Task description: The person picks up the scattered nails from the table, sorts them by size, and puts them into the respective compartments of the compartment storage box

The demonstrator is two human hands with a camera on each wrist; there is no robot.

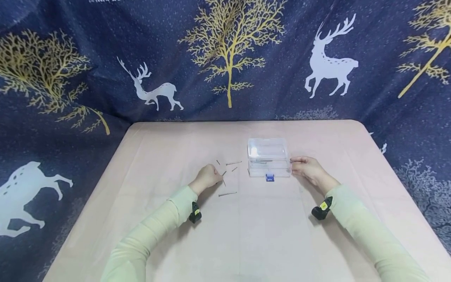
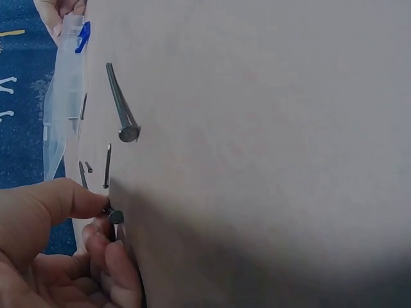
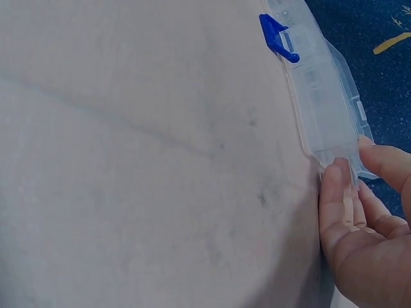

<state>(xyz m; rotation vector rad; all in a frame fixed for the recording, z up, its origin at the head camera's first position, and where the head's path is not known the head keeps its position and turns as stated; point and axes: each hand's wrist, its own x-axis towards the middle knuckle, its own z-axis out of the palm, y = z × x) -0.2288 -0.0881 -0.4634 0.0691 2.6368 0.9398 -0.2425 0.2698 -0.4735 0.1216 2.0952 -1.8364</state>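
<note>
My left hand [image 1: 208, 177] pinches a nail [image 2: 115, 215] between thumb and fingertips; its flat head shows in the left wrist view. Around that hand lie several loose nails: a long nail [image 1: 227, 194] nearer me, another long nail [image 1: 234, 162] farther off, and a short nail [image 1: 234, 169] between them. To their right stands a clear plastic box [image 1: 255, 172] with its lid [image 1: 267, 148] raised at the back and a few nails [image 1: 260, 162] inside. My right hand [image 1: 309, 169] holds the box's right end, thumb and fingers at its wall.
A pale cloth covers the table [image 1: 267, 235]. The box's blue latch [image 1: 269, 178] hangs at its front. Behind the table hangs a dark blue curtain [image 1: 275, 78] with deer and trees. Each wrist wears a small black camera [image 1: 195, 213].
</note>
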